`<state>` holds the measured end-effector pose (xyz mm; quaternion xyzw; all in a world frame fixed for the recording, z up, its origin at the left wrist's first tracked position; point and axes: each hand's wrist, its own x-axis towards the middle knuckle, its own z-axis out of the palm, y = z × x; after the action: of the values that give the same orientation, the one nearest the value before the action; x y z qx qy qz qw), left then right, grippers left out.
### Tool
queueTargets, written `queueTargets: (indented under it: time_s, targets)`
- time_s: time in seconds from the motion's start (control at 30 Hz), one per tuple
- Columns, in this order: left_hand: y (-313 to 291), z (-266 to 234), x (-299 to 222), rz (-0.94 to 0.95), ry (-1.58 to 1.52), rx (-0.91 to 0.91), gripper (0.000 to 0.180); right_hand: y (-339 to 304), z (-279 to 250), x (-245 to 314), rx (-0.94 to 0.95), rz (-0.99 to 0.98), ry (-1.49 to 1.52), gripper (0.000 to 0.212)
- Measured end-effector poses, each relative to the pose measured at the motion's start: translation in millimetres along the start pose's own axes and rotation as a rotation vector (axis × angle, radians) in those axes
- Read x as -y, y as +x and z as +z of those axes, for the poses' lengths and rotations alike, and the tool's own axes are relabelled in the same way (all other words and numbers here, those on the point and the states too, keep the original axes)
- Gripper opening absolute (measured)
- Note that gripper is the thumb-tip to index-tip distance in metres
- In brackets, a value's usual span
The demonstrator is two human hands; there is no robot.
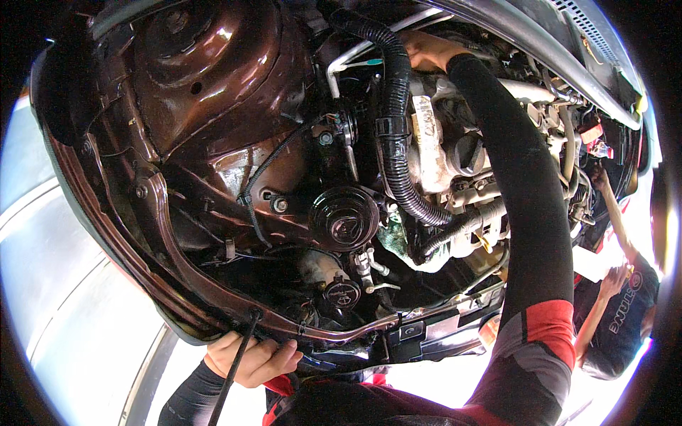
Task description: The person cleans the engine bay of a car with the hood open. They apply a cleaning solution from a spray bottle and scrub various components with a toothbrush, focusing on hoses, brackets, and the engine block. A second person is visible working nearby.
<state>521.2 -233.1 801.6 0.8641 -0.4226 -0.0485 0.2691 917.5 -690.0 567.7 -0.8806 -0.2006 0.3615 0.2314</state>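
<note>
My right hand (430, 51) reaches deep to the back of the engine bay, beside a black corrugated hose (395, 106); its fingers are largely hidden there. The black-sleeved right arm spans the engine (433, 145). At the near edge, my left hand (250, 358) has its fingers curled over the car body's rim (192, 302). A thin black rod (236, 358) crosses in front of that hand, its upper end at the rim. Between hose and rim lies a green and white cloth (401, 241).
A round black cap (344, 219) and a smaller reservoir cap (342, 295) stand near the front. The brown strut tower (206, 64) fills the left side. A co-worker (618, 319) leans in at right, one hand (602, 177) by a red part (591, 133).
</note>
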Motion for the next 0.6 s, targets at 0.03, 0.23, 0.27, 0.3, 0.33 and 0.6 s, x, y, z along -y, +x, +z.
queueTargets:
  time_s: [0.03,0.23,0.27,0.3,0.33,0.6]
  targets:
    - [1,1,1,0.003,0.003,-0.004,0.039,1,1,8,0.014,0.025,-0.063,0.038]
    - [2,0,0,0.010,0.033,-0.009,0.036,-11,-6,33,-0.096,0.140,-0.296,0.049]
    - [1,0,0,0.007,0.031,-0.001,0.035,-19,-12,29,-0.093,0.175,-0.348,0.051]
    - [0,-1,-1,0.002,0.027,0.003,0.035,-27,-19,25,-0.066,0.235,-0.425,0.053]
    - [-2,-1,-1,-0.003,0.022,0.007,0.034,-37,-27,19,-0.091,0.158,-0.440,0.053]
    - [-4,2,-1,-0.009,0.004,-0.015,0.032,-48,-24,22,-0.264,0.230,-0.424,0.046]
